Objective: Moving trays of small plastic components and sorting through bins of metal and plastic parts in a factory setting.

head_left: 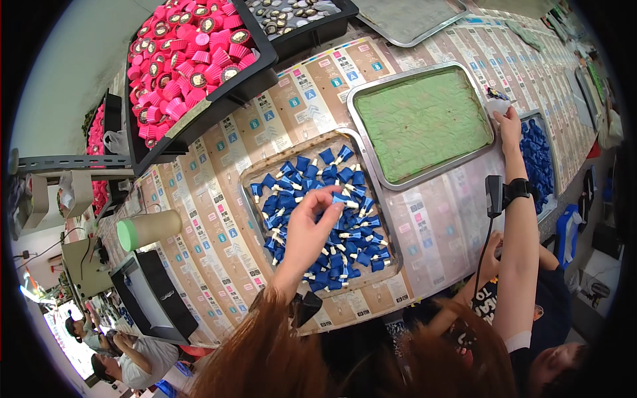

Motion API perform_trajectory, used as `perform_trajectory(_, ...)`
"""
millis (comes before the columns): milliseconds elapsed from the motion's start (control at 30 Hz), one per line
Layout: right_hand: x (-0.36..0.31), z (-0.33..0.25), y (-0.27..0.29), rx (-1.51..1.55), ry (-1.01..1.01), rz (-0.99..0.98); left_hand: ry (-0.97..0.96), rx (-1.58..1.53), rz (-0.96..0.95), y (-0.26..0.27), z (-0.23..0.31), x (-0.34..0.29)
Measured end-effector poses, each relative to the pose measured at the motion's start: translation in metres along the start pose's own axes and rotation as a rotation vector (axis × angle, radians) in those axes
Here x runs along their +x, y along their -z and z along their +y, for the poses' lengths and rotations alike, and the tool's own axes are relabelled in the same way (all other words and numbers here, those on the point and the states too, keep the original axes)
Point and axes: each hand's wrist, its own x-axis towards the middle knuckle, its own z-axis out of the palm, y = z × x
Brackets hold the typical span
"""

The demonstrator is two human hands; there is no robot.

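Observation:
My left hand (312,222) is over a shallow tray (251,217) heaped with small blue flared pieces (332,262) that have white ends. Its thumb and fingertips pinch one such blue-and-white piece (344,201). Farther right, my right arm stretches across the table past a tray (490,142) lined with a crinkled green sheet (421,123). At its end, my right hand (508,127) is closed on a small whitish translucent object (497,106), whose kind I cannot make out. A small dark item (496,94) shows just beyond it.
A black crate (219,109) of pink fluted pieces stands far left, beside another dark crate (312,36). A metal tray (405,16) lies at the back. A green-lidded bottle (149,230) and black bin (156,295) are left. Another person (551,298) is close at right.

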Motion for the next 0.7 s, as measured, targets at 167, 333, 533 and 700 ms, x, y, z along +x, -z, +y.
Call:
perform_trajectory(167,-0.011,-0.002,0.01,0.007,0.047,0.128,0.252,-0.556,-0.212,-0.022,0.015,-0.012)
perform_trajectory(333,-0.102,-0.083,-0.019,0.607,0.145,0.135,0.181,-0.343,-0.214,-0.026,0.01,-0.029)
perform_trajectory(533,-0.259,-0.16,-0.004,1.043,-0.118,-0.067,0.157,-0.41,-0.308,-0.06,0.015,-0.028)
perform_trajectory(700,-0.33,-0.155,0.034,0.856,-0.272,-0.249,0.057,-0.278,-0.291,-0.079,0.012,-0.035)
